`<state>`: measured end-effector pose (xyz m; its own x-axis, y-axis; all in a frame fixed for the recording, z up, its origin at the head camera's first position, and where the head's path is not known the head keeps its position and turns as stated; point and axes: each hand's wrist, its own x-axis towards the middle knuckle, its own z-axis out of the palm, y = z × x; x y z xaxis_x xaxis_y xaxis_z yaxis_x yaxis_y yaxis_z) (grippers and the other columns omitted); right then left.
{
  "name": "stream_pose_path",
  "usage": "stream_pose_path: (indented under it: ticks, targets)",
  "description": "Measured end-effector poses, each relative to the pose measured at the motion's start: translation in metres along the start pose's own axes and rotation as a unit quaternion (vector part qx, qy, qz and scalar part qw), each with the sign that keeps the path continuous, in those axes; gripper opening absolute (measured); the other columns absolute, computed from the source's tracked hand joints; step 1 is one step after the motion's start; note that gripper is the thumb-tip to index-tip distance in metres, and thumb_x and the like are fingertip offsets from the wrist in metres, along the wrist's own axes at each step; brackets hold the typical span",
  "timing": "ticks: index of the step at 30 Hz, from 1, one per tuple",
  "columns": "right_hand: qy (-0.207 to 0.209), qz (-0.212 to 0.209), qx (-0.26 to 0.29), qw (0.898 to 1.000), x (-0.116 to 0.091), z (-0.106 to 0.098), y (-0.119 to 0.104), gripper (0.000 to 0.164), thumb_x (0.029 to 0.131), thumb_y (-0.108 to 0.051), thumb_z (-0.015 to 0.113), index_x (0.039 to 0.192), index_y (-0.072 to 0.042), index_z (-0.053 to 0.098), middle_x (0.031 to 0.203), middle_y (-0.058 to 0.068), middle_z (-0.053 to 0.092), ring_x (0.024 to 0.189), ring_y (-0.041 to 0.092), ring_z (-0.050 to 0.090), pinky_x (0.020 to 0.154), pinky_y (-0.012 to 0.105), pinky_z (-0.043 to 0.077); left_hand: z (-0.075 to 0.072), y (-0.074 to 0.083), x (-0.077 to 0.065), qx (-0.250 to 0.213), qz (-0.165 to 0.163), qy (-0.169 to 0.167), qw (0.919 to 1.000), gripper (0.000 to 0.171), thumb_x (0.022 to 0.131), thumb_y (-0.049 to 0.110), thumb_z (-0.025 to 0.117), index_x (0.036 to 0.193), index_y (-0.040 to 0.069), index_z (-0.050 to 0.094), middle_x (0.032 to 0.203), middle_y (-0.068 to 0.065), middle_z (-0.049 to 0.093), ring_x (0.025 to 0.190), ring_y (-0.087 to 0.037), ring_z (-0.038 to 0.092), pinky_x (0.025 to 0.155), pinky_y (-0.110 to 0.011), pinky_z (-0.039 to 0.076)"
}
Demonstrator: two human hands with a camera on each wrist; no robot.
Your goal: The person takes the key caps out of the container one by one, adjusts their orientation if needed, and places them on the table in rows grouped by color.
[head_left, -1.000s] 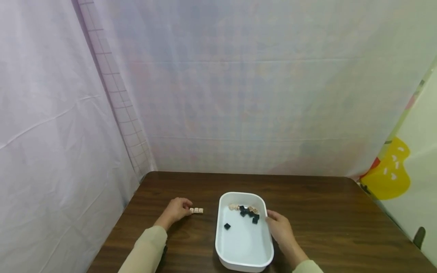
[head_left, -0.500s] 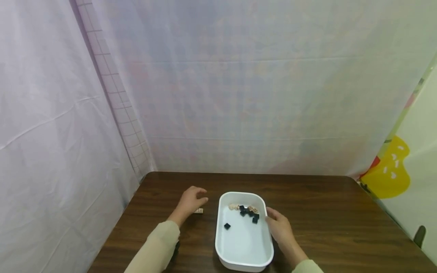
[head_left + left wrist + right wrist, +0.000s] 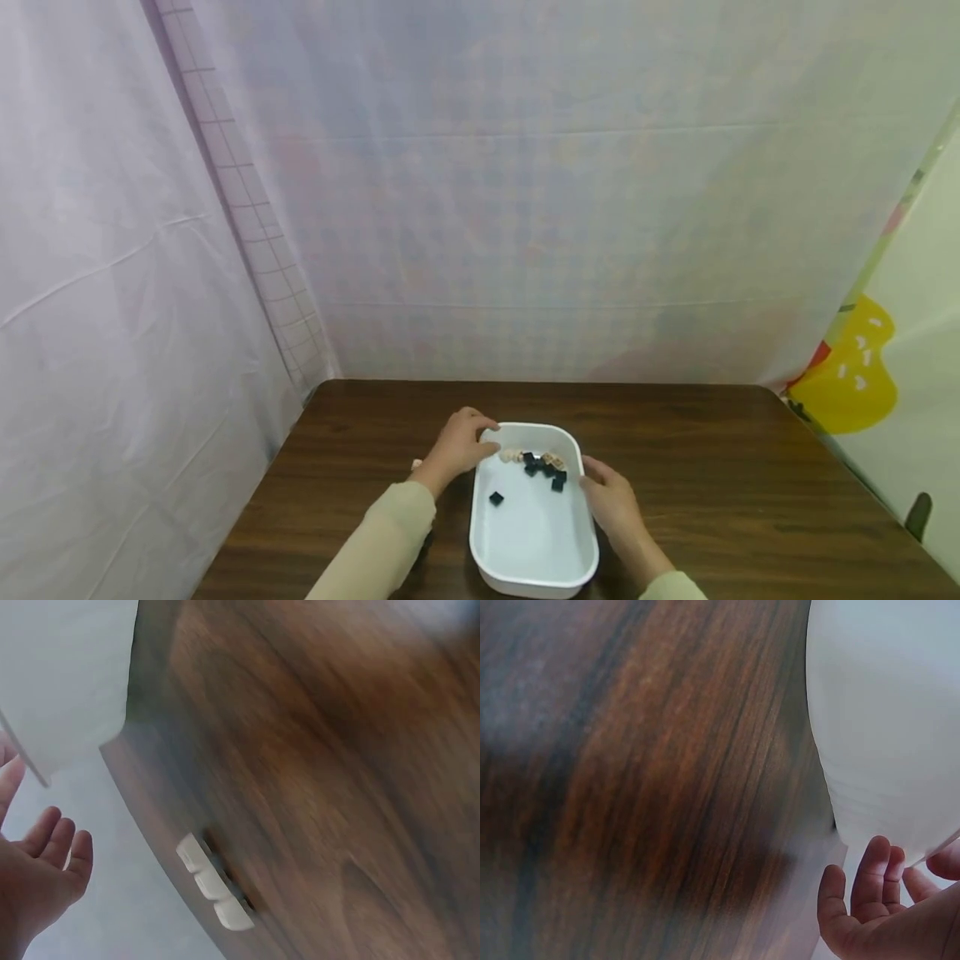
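Note:
A deep white rectangular tray [image 3: 534,533] stands on the table. Towards its far end lie several cream pieces [image 3: 553,460] and small black square pieces [image 3: 558,481], one black piece apart on the left. My left hand [image 3: 459,446] reaches over the tray's far left corner, thumb and fingers spread at the rim; whether it touches is unclear. With thumb over the right rim and fingers against the outer wall, my right hand [image 3: 611,496] holds the tray. Three cream blocks [image 3: 214,885] sit in a row on the table, mostly hidden behind my left wrist in the head view.
The brown wood-grain table [image 3: 712,500] extends on both sides of the tray. Pale curtains [image 3: 540,208] hang behind the table and at the left. A white cloth with a yellow print [image 3: 847,383] hangs at the right.
My left hand has left the row of cream blocks and moved right to the tray's left rim. My right hand stays at the tray, and the pieces inside keep their places.

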<state>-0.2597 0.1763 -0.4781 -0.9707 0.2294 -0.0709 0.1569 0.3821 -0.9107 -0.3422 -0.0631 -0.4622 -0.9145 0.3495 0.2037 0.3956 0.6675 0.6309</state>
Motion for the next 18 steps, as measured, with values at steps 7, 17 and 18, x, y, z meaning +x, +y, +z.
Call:
stream_pose_path:
  ticks: [7,17,18]
  targets:
    - [0.008,-0.007,-0.004,1.0,-0.001,0.001,0.0,0.044,0.096,-0.008,0.05,0.138,0.007,0.051,0.134,0.034,0.052,0.118,0.046,0.054,0.093,0.053,0.047,0.008,0.011,0.005,0.024,-0.02,-0.034,0.9989,0.026,0.091,0.022,0.073,0.117,0.016,0.072,0.146,-0.019,0.043,0.135,-0.041,0.037,0.105,-0.059,0.035]
    - [0.018,-0.023,-0.009,1.0,-0.001,0.001,0.002,0.043,0.095,-0.007,0.051,0.136,0.007,0.054,0.132,0.033,0.054,0.117,0.046,0.055,0.092,0.053,0.047,0.026,0.01,0.025,0.155,-0.003,-0.068,0.9856,0.021,0.088,0.027,0.076,0.109,0.024,0.076,0.152,-0.016,0.038,0.142,-0.036,0.029,0.111,-0.056,0.027]
    - [0.019,-0.025,-0.008,0.999,-0.001,0.001,0.002,0.043,0.095,-0.007,0.052,0.135,0.007,0.054,0.131,0.033,0.054,0.115,0.045,0.056,0.091,0.052,0.049,0.029,0.01,0.027,0.17,0.0,-0.072,0.9827,0.021,0.088,0.028,0.076,0.109,0.025,0.076,0.153,-0.015,0.037,0.143,-0.035,0.028,0.111,-0.055,0.028]
